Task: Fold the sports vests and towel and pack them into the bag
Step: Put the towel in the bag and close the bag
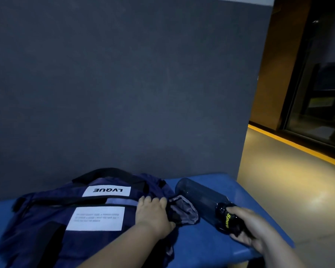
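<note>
A dark navy bag (70, 213) with two white labels lies flat on a blue table (197, 242). My left hand (153, 213) grips the bag's right end, next to a small side pocket (184, 209) with a grey lining that gapes open. To the right a dark see-through water bottle (199, 196) lies on its side. My right hand (253, 229) holds the bottle by its black cap end with yellow lettering. No vest or towel shows outside the bag.
A dark grey wall (124, 84) rises directly behind the table. The table's right edge (278, 227) drops to a lit floor (298, 180) with a yellow stripe and a glass front beyond.
</note>
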`<state>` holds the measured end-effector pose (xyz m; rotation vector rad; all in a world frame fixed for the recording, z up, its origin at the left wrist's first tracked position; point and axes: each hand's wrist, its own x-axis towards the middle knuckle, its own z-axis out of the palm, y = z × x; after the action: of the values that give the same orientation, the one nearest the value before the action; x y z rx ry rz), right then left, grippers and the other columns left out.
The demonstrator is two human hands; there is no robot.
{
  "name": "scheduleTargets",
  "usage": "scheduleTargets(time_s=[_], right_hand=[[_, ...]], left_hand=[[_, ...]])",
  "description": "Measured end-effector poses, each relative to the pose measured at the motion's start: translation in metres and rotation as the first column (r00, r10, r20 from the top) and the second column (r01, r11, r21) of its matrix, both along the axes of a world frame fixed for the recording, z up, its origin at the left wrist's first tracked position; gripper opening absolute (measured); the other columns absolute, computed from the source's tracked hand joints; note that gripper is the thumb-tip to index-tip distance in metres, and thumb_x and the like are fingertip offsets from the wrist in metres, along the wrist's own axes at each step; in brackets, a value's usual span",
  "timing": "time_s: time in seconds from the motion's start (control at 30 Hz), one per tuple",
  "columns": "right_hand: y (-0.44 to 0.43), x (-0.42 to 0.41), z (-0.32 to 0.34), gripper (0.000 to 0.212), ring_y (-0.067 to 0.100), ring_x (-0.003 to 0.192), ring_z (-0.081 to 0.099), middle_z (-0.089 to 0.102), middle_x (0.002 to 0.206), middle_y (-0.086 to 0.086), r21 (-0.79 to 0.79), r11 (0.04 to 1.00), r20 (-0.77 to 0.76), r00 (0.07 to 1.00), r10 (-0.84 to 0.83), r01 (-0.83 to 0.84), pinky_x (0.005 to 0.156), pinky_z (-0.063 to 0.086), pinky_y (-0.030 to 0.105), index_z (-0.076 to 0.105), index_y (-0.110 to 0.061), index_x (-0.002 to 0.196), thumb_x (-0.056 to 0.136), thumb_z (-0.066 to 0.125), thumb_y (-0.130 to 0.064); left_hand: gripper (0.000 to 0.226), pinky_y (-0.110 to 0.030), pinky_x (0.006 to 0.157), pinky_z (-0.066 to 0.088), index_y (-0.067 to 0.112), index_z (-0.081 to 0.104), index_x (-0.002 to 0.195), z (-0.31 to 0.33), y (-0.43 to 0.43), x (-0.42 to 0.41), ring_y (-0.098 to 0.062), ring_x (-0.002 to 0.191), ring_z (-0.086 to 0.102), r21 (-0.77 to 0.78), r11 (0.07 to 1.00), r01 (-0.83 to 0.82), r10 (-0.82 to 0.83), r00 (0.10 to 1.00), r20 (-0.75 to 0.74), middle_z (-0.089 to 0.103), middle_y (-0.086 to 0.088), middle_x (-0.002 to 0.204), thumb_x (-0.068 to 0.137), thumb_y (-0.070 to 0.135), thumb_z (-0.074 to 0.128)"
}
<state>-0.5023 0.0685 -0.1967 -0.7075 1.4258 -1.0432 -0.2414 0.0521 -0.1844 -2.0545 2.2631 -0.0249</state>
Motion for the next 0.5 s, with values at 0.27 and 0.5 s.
scheduleTargets(time_s=[0.27, 0.5], right_hand=[[0.032, -0.009, 0.038, 0.025, 0.024, 0.079, 0.067, 0.07, 0.093, 0.01, -0.289, 0.95, -0.017, 0.992, -0.124, 0.114, 0.054, 0.056, 0.028, 0.064, -0.017, 0.109, 0.086, 0.069, -0.011], [0.045, -0.009, 0.055, 0.067, 0.021, 0.079, 0.07, 0.075, 0.09, 0.004, -0.239, 0.951, -0.285, 0.951, 0.124, -0.196, 0.059, 0.051, 0.029, 0.07, -0.026, 0.103, 0.038, 0.08, -0.04]], left_hand=[[0.017, -0.034, 0.081, 0.039, 0.017, 0.058, 0.098, 0.009, 0.009, 0.018, -0.028, 0.1, 0.057, -0.187, 0.956, -0.227, 0.083, 0.819, -0.568, 0.068, -0.008, 0.103, 0.098, 0.027, 0.043], [0.023, -0.037, 0.077, 0.049, 0.013, 0.065, 0.092, 0.028, 0.009, 0.041, -0.029, 0.086, 0.064, 0.132, 0.897, -0.422, 0.141, -0.01, -0.99, 0.07, -0.015, 0.094, 0.097, 0.031, 0.052]])
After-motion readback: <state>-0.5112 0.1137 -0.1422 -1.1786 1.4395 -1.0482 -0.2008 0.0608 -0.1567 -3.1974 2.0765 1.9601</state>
